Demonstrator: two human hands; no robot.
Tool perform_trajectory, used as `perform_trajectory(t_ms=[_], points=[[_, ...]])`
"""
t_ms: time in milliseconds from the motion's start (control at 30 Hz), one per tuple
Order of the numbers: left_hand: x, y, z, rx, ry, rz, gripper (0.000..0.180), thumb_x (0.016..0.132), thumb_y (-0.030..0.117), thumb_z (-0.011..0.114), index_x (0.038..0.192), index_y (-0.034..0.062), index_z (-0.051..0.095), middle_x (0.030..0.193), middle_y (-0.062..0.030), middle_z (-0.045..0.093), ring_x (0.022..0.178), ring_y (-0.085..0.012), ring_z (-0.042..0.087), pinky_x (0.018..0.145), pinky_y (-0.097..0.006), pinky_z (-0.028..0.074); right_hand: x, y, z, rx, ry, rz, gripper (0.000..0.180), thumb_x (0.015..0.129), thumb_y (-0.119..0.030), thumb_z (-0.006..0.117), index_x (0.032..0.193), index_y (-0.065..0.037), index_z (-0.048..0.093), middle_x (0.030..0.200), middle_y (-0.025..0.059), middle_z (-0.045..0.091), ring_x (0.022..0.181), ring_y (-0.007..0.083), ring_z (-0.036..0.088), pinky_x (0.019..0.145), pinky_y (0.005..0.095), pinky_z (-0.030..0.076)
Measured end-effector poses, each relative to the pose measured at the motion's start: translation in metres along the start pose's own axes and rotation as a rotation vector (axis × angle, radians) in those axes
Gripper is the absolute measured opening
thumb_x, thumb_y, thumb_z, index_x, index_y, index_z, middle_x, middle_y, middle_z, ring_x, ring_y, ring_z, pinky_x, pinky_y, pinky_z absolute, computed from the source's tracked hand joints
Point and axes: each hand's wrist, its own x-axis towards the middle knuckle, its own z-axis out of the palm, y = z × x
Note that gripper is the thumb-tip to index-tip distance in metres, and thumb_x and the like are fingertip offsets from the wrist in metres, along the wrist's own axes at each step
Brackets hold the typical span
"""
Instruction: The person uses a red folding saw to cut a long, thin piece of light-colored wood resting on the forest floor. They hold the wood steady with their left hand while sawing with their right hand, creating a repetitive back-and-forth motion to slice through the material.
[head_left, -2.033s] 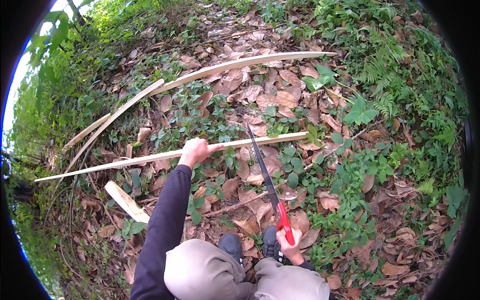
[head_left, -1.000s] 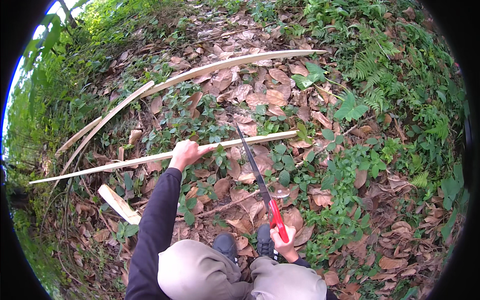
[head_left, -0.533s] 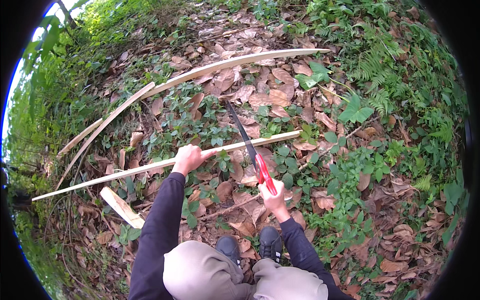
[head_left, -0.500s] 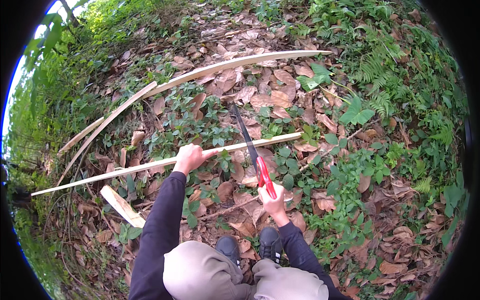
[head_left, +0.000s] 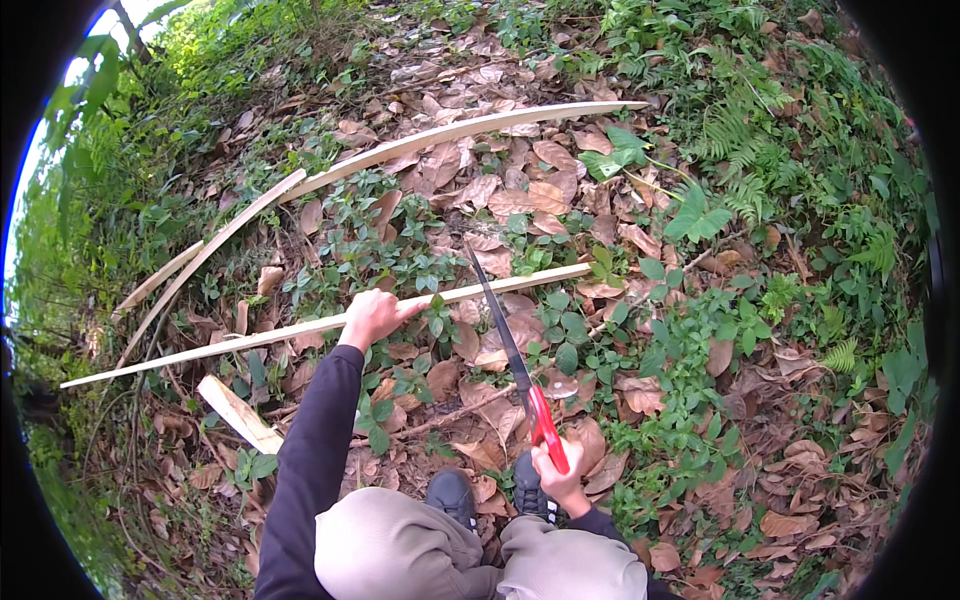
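My left hand (head_left: 372, 316) grips a long pale split strip of wood (head_left: 250, 338) that lies across the leaf-covered ground from far left to the middle right. My right hand (head_left: 556, 478) is closed on the red handle of a hand saw (head_left: 509, 350). Its dark blade points up and away, and its tip meets the strip just right of my left hand. My dark shoes (head_left: 452, 494) show below, between my knees.
Two more long pale strips (head_left: 470, 130) (head_left: 215, 240) lie farther out on the dry leaves. A short pale offcut (head_left: 238, 414) rests near my left arm. Ferns and low green plants (head_left: 740, 180) crowd the right side and the far edge.
My right hand pushed the saw forward along the strip, then drew it back toward my body. The left hand stayed on the strip.
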Motion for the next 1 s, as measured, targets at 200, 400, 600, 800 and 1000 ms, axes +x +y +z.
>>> perform_trajectory(t_ms=[200, 400, 600, 800, 1000], points=[[-0.007, 0.013, -0.009, -0.023, -0.033, -0.047, 0.086, 0.091, 0.076, 0.044, 0.059, 0.0001, 0.069, 0.055, -0.021, 0.06, 0.057, -0.0389, 0.065, 0.06, -0.046, 0.053, 0.129, 0.013, 0.052, -0.045, 0.049, -0.204, 0.021, 0.084, -0.004, 0.064, 0.065, -0.001, 0.056, 0.052, 0.0043, 0.054, 0.044, 0.0138, 0.052, 0.045, 0.032, 0.038], [-0.002, -0.004, 0.007, 0.047, -0.035, -0.071, 0.09, 0.087, 0.081, 0.043, 0.056, 0.0005, 0.069, 0.054, -0.018, 0.062, 0.058, -0.0344, 0.066, 0.058, -0.045, 0.053, 0.13, 0.026, 0.052, -0.006, 0.007, -0.114, 0.02, 0.083, -0.007, 0.067, 0.068, -0.001, 0.055, 0.053, 0.0061, 0.051, 0.046, 0.0141, 0.048, 0.047, 0.0335, 0.037], [0.013, -0.007, -0.004, -0.027, -0.124, -0.153, 0.089, 0.086, 0.08, 0.046, 0.059, -0.0018, 0.069, 0.06, -0.0212, 0.064, 0.065, -0.0379, 0.068, 0.067, -0.047, 0.055, 0.047, -0.016, 0.024, -0.077, -0.053, -0.092, 0.026, 0.085, -0.006, 0.068, 0.064, -0.005, 0.053, 0.051, 0.0059, 0.049, 0.045, 0.0172, 0.052, 0.048, 0.0339, 0.04], [0.003, -0.006, 0.002, -0.035, 0.002, -0.084, 0.09, 0.086, 0.08, 0.046, 0.055, -0.0011, 0.067, 0.053, -0.0197, 0.06, 0.056, -0.0373, 0.065, 0.06, -0.047, 0.053, -0.056, 0.023, -0.034, 0.054, -0.039, 0.088, 0.026, 0.079, -0.002, 0.068, 0.06, -0.003, 0.051, 0.051, 0.0059, 0.051, 0.045, 0.017, 0.055, 0.052, 0.0334, 0.045], [-0.001, -0.006, 0.005, -0.052, 0.045, -0.014, 0.088, 0.088, 0.078, 0.047, 0.055, -0.0007, 0.067, 0.051, -0.0202, 0.058, 0.054, -0.0382, 0.063, 0.058, -0.047, 0.051, 0.023, -0.023, 0.007, -0.128, -0.026, -0.126, 0.023, 0.084, -0.006, 0.068, 0.065, -0.003, 0.055, 0.05, 0.0059, 0.048, 0.042, 0.0165, 0.05, 0.045, 0.0336, 0.038]])
